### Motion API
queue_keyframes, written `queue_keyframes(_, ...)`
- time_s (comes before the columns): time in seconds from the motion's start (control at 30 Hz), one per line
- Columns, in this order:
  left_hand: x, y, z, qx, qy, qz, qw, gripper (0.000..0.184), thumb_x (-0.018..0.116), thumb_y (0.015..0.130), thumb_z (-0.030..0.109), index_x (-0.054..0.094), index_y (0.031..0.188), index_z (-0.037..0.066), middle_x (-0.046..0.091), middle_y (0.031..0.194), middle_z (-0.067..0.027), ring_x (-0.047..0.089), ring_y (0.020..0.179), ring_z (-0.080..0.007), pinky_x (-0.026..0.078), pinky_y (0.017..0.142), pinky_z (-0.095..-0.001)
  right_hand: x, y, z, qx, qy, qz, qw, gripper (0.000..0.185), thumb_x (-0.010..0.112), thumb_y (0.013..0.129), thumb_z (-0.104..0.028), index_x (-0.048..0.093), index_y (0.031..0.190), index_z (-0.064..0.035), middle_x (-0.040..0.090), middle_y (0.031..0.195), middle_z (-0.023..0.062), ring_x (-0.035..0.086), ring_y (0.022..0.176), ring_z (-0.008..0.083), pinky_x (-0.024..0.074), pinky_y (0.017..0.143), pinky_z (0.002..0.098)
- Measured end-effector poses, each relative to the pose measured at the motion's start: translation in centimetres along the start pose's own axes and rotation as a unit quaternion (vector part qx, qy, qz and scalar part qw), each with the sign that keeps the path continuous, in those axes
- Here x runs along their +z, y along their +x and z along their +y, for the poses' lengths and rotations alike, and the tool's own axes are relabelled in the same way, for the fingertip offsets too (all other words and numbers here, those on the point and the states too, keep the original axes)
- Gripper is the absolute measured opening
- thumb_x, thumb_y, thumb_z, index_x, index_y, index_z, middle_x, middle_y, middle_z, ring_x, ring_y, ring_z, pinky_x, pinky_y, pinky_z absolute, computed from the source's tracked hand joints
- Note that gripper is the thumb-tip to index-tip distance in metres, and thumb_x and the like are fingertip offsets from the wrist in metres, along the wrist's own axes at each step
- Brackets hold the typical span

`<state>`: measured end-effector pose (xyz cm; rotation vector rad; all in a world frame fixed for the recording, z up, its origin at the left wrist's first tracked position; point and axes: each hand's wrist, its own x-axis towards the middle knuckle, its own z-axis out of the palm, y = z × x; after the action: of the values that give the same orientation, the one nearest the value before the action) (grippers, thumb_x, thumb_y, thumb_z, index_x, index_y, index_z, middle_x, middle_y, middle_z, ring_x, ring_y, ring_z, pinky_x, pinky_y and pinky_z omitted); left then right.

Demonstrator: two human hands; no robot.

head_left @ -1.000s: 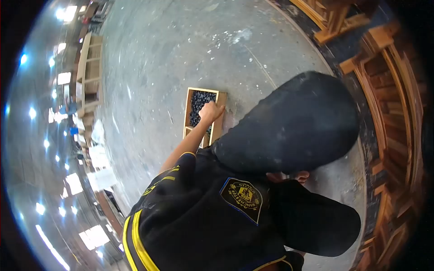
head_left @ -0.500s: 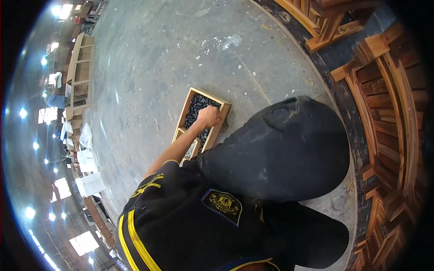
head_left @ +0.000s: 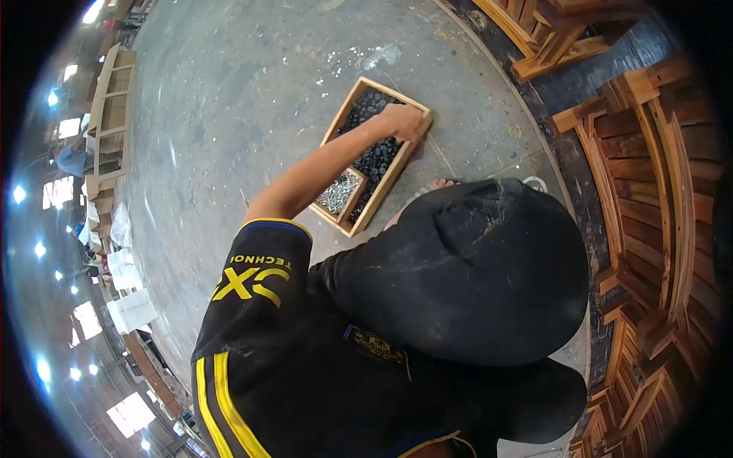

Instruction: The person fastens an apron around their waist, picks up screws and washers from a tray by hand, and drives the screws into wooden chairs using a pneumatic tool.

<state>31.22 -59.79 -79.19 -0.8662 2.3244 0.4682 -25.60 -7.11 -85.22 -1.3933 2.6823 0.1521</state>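
Note:
My left hand (head_left: 404, 122) is closed at the far right corner of a shallow wooden box (head_left: 373, 210) on the floor. Its fingers appear curled over the side wall, though their tips are hidden. Many small black round pieces (head_left: 370, 156) fill the long compartment under my wrist. A smaller compartment at the near left holds shiny silver metal pieces (head_left: 336, 195), too small to name surely. My left forearm crosses above the box. My right hand is out of view.
My bent knee (head_left: 473, 275) in dark trousers is close beside the box, with part of my foot (head_left: 443, 183) showing. Slatted wooden furniture (head_left: 637, 183) lines the right side. A wooden frame (head_left: 113, 114) and a person in blue (head_left: 71, 159) are at far left.
The box has slid away over the floor, up and to the right, with my left hand at its edge. My arm is stretched farther, and the silver pieces show more fully.

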Motion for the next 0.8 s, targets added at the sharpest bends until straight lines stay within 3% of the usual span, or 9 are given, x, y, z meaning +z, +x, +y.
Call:
queue_keyframes(0.03,-0.5,1.0,0.2,0.015,0.039,0.008,0.999,0.019,0.061,0.067,0.020,0.069,0.071,0.003,0.066,0.064,-0.0122,0.068,0.067,-0.0276,0.053,0.055,-0.0426,-0.2,0.7,-0.5,-0.002,0.007,0.002,1.000,0.049,0.057,0.089,-0.033,0.052,0.121,0.0027,0.061,0.104,0.0151,0.060,0.089,0.0290,0.0496,0.082,0.0349)
queue_keyframes(0.17,-1.9,1.3,4.3,0.049,0.043,0.101,0.993,0.025,0.066,0.069,0.025,0.070,0.081,0.003,0.069,0.081,-0.0156,0.068,0.080,-0.0318,0.055,0.066,-0.0417,-0.9,1.8,-2.3,-0.009,0.036,-0.009,0.999,0.048,0.057,0.089,-0.033,0.052,0.121,0.0027,0.061,0.103,0.0148,0.060,0.089,0.0286,0.0496,0.081,0.0346)
queue_keyframes(0.23,-1.4,0.6,5.2,0.075,-0.003,0.132,0.988,0.038,0.065,0.079,0.041,0.068,0.081,0.003,0.067,0.082,-0.0187,0.066,0.079,-0.0355,0.054,0.068,-0.0440,-1.0,0.9,-2.0,-0.004,0.047,-0.022,0.999,0.048,0.057,0.089,-0.032,0.052,0.121,0.0027,0.061,0.103,0.0147,0.060,0.088,0.0284,0.0496,0.081,0.0344)
queue_keyframes(0.3,-1.0,-1.4,5.5,0.050,-0.112,0.197,0.973,0.037,0.060,0.084,0.040,0.066,0.080,0.004,0.065,0.078,-0.0197,0.065,0.075,-0.0351,0.052,0.066,-0.0444,-1.5,0.1,-2.0,0.002,0.058,-0.033,0.998,0.048,0.057,0.089,-0.032,0.052,0.121,0.0028,0.061,0.103,0.0146,0.060,0.088,0.0283,0.0496,0.081,0.0342)
queue_keyframes(0.4,1.0,-5.9,2.6,-0.090,-0.320,0.359,0.872,0.033,0.057,0.086,0.033,0.062,0.078,0.001,0.062,0.077,-0.0221,0.063,0.079,-0.0390,0.049,0.066,-0.0459,-2.6,-0.9,-1.5,0.010,0.073,-0.046,0.996,0.047,0.057,0.089,-0.032,0.052,0.121,0.0028,0.061,0.102,0.0144,0.060,0.088,0.0280,0.0496,0.080,0.0340)
queue_keyframes(0.5,6.8,-10.2,-3.1,-0.227,-0.283,0.476,0.801,0.025,0.056,0.081,0.021,0.062,0.076,-0.003,0.060,0.066,-0.0230,0.062,0.062,-0.0370,0.049,0.061,-0.0435,-2.4,-1.7,-1.9,0.014,0.098,-0.062,0.993,0.047,0.057,0.089,-0.032,0.052,0.121,0.0028,0.061,0.102,0.0142,0.060,0.087,0.0277,0.0496,0.080,0.0337)
queue_keyframes(0.57,10.5,-12.7,-5.6,-0.253,-0.243,0.427,0.834,0.021,0.058,0.079,0.019,0.064,0.081,-0.001,0.062,0.071,-0.0216,0.063,0.065,-0.0361,0.049,0.063,-0.0431,-1.8,-2.3,-2.5,0.016,0.117,-0.074,0.990,0.047,0.057,0.089,-0.031,0.052,0.121,0.0028,0.061,0.101,0.0140,0.060,0.087,0.0275,0.0496,0.080,0.0335)
queue_keyframes(0.63,12.2,-14.4,-5.6,-0.182,-0.237,0.366,0.881,0.022,0.060,0.077,0.017,0.063,0.092,0.000,0.062,0.085,-0.0203,0.063,0.079,-0.0360,0.050,0.073,-0.0425,-1.7,-3.0,-2.5,0.019,0.131,-0.087,0.987,0.046,0.057,0.089,-0.031,0.052,0.120,0.0028,0.061,0.101,0.0139,0.060,0.086,0.0273,0.0496,0.080,0.0333)
queue_keyframes(0.8,11.9,-13.7,-2.8,-0.143,-0.261,0.354,0.886,0.039,0.065,0.075,0.019,0.056,0.110,0.004,0.053,0.108,-0.0214,0.051,0.105,-0.0397,0.043,0.089,-0.0453,-2.7,-5.8,-1.1,0.031,0.151,-0.127,0.980,0.046,0.057,0.089,-0.031,0.052,0.120,0.0028,0.061,0.100,0.0136,0.060,0.086,0.0268,0.0496,0.079,0.0329)
